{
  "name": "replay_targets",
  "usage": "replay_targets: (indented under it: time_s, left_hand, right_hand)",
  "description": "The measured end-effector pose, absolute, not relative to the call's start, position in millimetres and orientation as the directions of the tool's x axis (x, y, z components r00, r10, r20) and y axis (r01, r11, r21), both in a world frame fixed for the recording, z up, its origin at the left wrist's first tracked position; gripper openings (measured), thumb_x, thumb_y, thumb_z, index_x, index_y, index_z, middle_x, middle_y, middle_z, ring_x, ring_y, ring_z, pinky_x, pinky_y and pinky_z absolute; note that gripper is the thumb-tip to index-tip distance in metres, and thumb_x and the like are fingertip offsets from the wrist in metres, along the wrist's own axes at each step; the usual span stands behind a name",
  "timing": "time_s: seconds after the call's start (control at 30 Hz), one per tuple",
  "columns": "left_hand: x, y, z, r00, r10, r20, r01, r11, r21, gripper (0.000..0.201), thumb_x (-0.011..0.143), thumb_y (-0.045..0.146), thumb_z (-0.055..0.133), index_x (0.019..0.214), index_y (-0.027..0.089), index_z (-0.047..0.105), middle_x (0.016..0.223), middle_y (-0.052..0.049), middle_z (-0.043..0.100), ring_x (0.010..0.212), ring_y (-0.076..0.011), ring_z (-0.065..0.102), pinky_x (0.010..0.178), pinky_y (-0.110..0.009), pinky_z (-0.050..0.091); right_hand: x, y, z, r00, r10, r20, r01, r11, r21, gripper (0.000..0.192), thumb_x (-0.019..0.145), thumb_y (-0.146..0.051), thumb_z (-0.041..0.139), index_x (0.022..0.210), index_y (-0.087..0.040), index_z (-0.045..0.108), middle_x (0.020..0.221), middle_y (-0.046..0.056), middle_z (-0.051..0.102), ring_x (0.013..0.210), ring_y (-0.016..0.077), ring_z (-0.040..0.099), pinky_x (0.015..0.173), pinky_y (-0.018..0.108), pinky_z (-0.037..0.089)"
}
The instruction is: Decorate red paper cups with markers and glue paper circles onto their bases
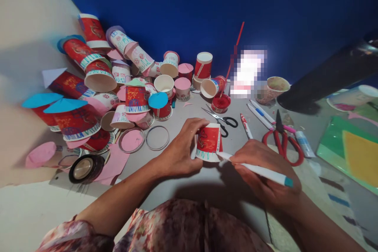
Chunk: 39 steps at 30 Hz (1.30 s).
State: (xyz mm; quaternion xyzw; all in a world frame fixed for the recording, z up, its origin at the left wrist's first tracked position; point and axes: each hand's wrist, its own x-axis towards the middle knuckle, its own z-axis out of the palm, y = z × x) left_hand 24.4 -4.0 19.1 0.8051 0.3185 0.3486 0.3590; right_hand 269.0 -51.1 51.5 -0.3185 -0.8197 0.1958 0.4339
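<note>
My left hand (184,147) grips a red and white paper cup (207,139) from its left side, fingers at the top and thumb low. Teal zigzag strokes run along the cup's lower white band. In my right hand (262,169) is a white marker (262,172) with a teal end, its tip at the cup's lower right edge. Just behind the cup lie black-handled scissors (224,120), partly hidden by it. A red and white pen (245,126) rests beyond my right hand.
Decorated paper cups (137,98) are heaped at the left. Near them are a tape roll (85,168) and ring bands (158,138). Behind the scissors stands a red pot (221,103) with a brush. Red-handled scissors (285,145), a tube (305,143) and coloured sheets (351,149) lie right.
</note>
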Motion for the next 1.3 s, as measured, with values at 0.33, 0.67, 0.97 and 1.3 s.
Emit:
replay_targets:
  time_s: [0.33, 0.67, 0.97, 1.3]
  left_hand:
    - [26, -5, 16, 0.543, 0.782, 0.307, 0.192, -0.472, 0.860, 0.097, 0.065, 0.000, 0.071, 0.150, 0.032, 0.037, 0.149, -0.012, 0.042, 0.145, -0.0331, 0.045, 0.120, -0.055, 0.046]
    - [28, -6, 15, 0.503, 0.835, 0.223, 0.061, -0.291, 0.955, 0.086, 0.071, 0.008, 0.079, 0.145, 0.028, 0.041, 0.155, -0.014, 0.041, 0.148, -0.0327, 0.046, 0.124, -0.051, 0.042]
    - [32, -7, 10, 0.533, 0.825, 0.190, -0.157, -0.124, 0.980, 0.082, 0.074, 0.009, 0.084, 0.140, 0.031, 0.041, 0.154, -0.014, 0.050, 0.145, -0.0299, 0.053, 0.121, -0.046, 0.045]
    - [32, -8, 4, 0.513, 0.849, 0.129, -0.186, -0.037, 0.982, 0.081, 0.074, 0.014, 0.087, 0.139, 0.032, 0.042, 0.158, -0.012, 0.045, 0.144, -0.0301, 0.053, 0.120, -0.045, 0.044]
  right_hand:
    - [271, -50, 52, -0.393, 0.720, 0.572, 0.302, 0.688, -0.660, 0.016, 0.095, -0.011, 0.059, 0.100, -0.020, 0.071, 0.077, 0.003, 0.072, 0.068, 0.0185, 0.063, 0.063, 0.033, 0.049]
    - [276, -50, 48, -0.297, 0.751, 0.590, 0.280, 0.659, -0.698, 0.019, 0.092, -0.008, 0.062, 0.100, -0.022, 0.071, 0.080, 0.003, 0.071, 0.070, 0.0196, 0.063, 0.065, 0.036, 0.049]
    - [280, -48, 41, -0.248, 0.776, 0.580, 0.183, 0.626, -0.758, 0.021, 0.094, -0.008, 0.060, 0.102, -0.023, 0.072, 0.080, 0.002, 0.069, 0.071, 0.0191, 0.062, 0.065, 0.037, 0.049]
    - [284, -48, 35, -0.088, 0.810, 0.580, 0.155, 0.586, -0.795, 0.021, 0.102, -0.019, 0.056, 0.109, -0.026, 0.075, 0.080, 0.003, 0.073, 0.071, 0.0192, 0.066, 0.064, 0.035, 0.053]
